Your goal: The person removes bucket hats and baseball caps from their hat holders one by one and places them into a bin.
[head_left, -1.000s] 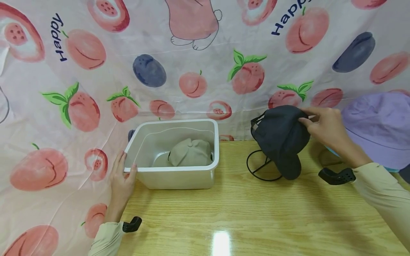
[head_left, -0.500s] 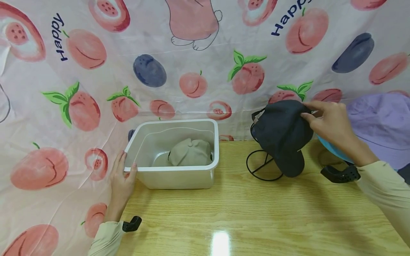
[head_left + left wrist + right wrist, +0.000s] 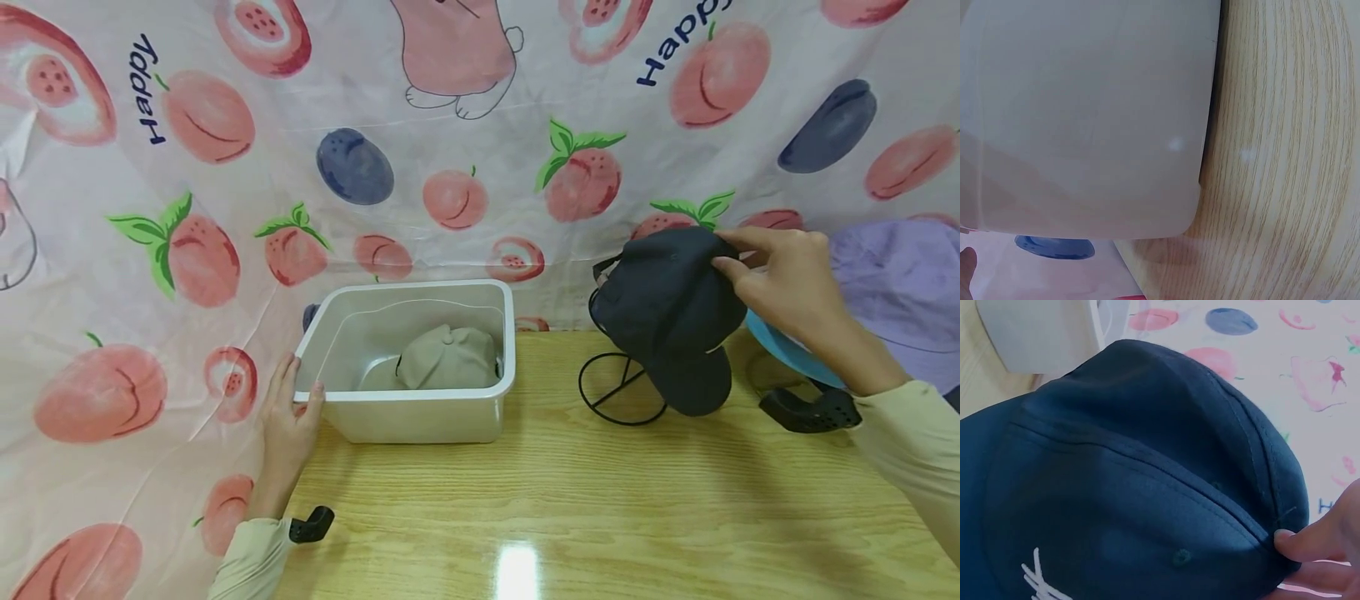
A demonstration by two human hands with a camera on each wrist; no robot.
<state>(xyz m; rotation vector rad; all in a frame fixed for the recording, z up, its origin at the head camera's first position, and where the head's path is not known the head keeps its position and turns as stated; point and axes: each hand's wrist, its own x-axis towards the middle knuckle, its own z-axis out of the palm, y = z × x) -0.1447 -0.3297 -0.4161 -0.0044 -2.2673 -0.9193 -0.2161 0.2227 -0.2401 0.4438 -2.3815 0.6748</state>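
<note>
The right hand (image 3: 787, 283) pinches the dark navy fabric cap (image 3: 667, 308) at its crown, the cap hanging left of that clamped grip above the wooden tabletop (image 3: 570, 500).

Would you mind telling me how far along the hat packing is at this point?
One beige cap already lies in the white bin, which the left hand steadies at its corner. The right hand pinches the dark cap above its wire stand. The purple hat and the blue one remain out.
</note>
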